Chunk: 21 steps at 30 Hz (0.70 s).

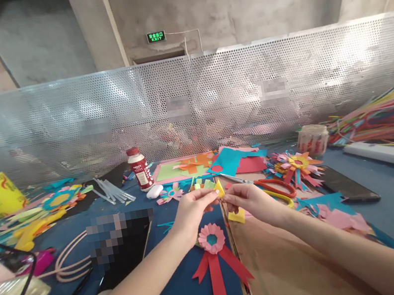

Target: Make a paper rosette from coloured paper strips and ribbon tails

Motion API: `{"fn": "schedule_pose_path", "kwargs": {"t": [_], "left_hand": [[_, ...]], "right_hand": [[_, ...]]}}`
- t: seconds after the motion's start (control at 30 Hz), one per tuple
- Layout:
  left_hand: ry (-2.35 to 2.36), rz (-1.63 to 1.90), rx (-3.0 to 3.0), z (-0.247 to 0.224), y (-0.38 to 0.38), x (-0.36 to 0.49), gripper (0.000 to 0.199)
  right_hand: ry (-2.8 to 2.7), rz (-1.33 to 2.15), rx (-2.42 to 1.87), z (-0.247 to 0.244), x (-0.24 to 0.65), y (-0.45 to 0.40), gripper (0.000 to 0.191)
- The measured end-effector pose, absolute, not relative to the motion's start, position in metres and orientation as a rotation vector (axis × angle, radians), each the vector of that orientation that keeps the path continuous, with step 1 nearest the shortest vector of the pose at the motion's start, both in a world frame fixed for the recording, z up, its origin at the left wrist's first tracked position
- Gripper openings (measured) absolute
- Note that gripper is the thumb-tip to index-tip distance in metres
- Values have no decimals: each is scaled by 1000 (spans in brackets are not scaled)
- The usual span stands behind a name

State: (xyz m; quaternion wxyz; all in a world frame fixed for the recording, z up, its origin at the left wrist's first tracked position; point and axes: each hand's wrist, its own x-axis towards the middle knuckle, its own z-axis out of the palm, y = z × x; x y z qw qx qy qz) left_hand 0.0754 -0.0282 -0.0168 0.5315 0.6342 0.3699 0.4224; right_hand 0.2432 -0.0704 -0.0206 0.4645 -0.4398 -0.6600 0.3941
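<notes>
Between the fingertips of my two hands is a small folded piece of yellow paper (pixel 220 188). My left hand (pixel 192 213) pinches it from the left with thumb and forefinger. Fingers curled, my right hand (pixel 248 200) pinches at its lower right edge. Just below my left hand lies a paper rosette (pixel 219 237) with pink pleats, a blue centre and red ribbon tails (pixel 217 279). Another yellow paper piece (pixel 236 217) rests on the table beneath my right hand. Orange-handled scissors (pixel 279 185) lie beyond that hand, with a yellow handle partly hidden beside them.
A red-capped bottle (pixel 141 169) and a white case (pixel 154 191) stand behind my left hand. Coloured paper sheets (pixel 227 160) lie at the back. Finished paper flowers (pixel 298 163), a dark phone (pixel 346 183) and a power strip (pixel 387 154) are rightward; cables (pixel 68 259) are left.
</notes>
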Motion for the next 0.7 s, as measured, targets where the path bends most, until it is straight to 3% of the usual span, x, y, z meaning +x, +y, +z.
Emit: {"fn": "schedule_pose_path", "kwargs": {"t": [0.7], "left_hand": [[839,1074,1887,-5,-44,77,14]], "right_hand": [[-1320,766,-1119,-14,228,-82,23]]}}
